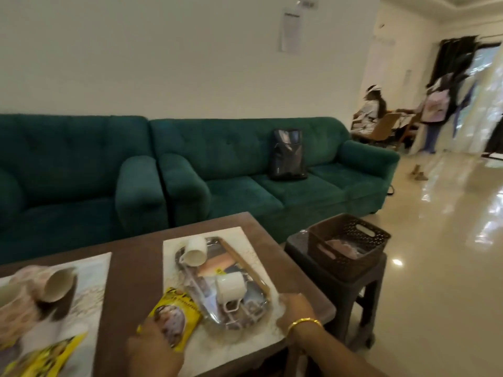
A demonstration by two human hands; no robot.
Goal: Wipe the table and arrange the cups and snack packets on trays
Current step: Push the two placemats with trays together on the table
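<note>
Brown table (130, 268) fills the near view, with two pale placemats on it; the left hand (152, 346) grips the near end of a yellow snack packet (174, 319), which lies on the right placemat (245, 341) with its far end touching the left rim of a steel tray (239, 319). The right hand (294, 308), a gold bangle (304, 322) on its wrist, sits with bent fingers at the tray's near right corner; blur hides whether they hold the rim. Two white cups lie tipped on the tray, the nearer cup (231, 287) and the farther cup (194, 251). A second yellow packet (46, 355) lies at the near end of the left placemat (89, 270); beyond it a third cup (58, 284) is tilted on its side. Right of the table one dark stool (351, 289) bears one brown basket (351, 257). Behind stand two green sofas, the left sofa (68, 170) and the right sofa (272, 186); one black bag (288, 151) stands upright on the right one.
</note>
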